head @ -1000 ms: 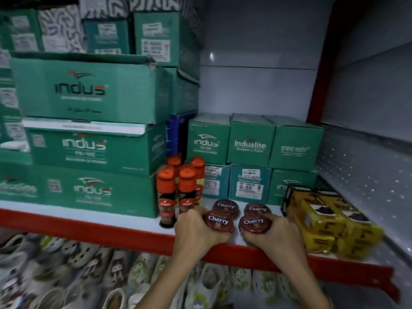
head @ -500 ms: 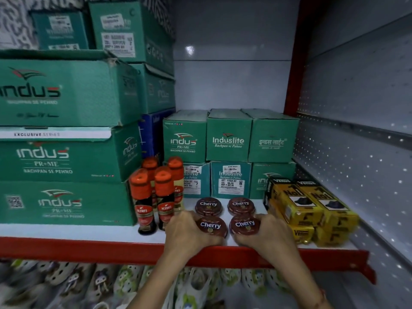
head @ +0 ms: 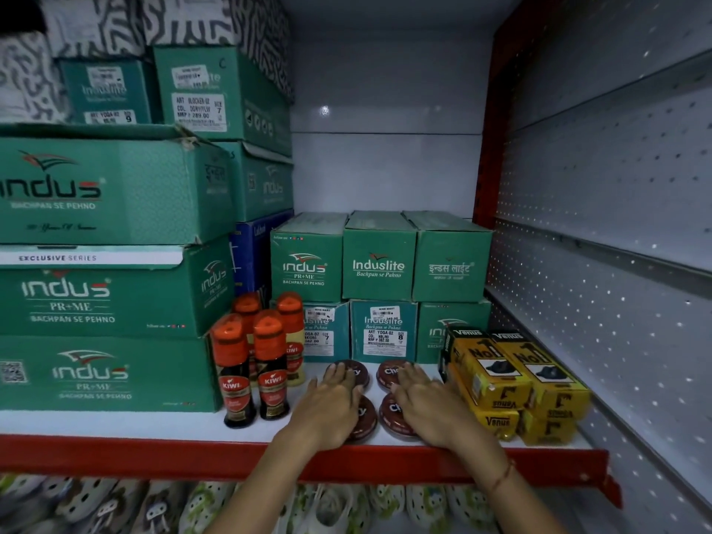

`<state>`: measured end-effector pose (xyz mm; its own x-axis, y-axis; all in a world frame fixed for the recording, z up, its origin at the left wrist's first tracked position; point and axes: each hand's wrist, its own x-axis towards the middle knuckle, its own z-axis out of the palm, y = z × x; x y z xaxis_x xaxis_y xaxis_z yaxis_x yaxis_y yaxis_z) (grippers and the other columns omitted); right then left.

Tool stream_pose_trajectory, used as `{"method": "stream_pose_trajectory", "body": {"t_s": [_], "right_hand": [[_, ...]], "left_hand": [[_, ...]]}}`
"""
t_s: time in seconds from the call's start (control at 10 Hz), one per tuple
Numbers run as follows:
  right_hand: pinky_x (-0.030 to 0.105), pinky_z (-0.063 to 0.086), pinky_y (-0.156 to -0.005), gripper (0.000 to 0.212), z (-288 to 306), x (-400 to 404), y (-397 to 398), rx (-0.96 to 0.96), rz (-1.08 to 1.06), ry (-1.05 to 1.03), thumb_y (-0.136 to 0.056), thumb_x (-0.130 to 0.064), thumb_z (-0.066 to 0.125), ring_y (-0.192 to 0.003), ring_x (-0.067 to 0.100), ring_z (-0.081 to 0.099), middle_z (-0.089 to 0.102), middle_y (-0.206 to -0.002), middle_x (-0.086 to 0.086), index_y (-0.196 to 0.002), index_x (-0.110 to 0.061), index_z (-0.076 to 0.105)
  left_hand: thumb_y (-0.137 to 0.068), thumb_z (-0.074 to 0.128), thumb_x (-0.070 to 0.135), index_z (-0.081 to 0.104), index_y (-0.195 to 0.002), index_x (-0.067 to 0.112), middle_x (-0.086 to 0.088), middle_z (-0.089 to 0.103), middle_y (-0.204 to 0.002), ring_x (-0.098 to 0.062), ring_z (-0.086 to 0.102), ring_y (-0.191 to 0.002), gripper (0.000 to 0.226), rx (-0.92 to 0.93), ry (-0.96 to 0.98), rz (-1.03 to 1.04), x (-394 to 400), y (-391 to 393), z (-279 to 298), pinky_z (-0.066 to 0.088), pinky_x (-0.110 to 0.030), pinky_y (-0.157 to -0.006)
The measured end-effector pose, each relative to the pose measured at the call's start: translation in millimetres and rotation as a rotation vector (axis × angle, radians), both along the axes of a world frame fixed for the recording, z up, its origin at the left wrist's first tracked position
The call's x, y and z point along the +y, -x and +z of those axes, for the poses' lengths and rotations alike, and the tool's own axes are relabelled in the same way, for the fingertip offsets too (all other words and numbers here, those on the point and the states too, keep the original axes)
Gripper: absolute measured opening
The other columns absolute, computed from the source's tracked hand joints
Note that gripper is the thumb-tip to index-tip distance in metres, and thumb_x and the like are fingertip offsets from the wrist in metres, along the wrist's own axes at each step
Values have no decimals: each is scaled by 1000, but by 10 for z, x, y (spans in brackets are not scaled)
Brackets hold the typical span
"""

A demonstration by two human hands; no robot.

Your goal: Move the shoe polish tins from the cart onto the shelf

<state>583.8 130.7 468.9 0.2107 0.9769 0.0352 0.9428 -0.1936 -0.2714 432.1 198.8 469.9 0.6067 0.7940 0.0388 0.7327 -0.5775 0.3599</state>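
Four round dark-red Cherry shoe polish tins lie flat in a two-by-two square near the front of the white shelf. My left hand lies palm down over the front left tin, its fingertips on the back left tin. My right hand covers most of the front right tin, its fingers reaching onto the back right tin. Both hands are flat with the fingers stretched out, gripping nothing. The cart is out of view.
Several orange-capped Kiwi bottles stand just left of the tins. Yellow Venus boxes are stacked on the right, green Induslite boxes behind, large Indus cartons at left. A perforated panel closes the right side. Footwear hangs below.
Both hands were curled around the two front tins; now they lie flat, slid forward over the front tins onto the back pair. The view has moved closer.
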Motion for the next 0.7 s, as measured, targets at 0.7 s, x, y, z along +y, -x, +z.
{"method": "stream_pose_trajectory", "body": {"t_s": [0.7], "right_hand": [[25, 43, -74, 48, 200, -404, 106, 126, -127, -260, -66, -43, 77, -93, 13, 59, 72, -103, -2, -105, -17, 68]], "left_hand": [[-40, 81, 58, 70, -107, 21, 0, 73, -103, -18, 64, -97, 77, -284, -66, 194, -231, 261, 82, 52, -28, -78]]}}
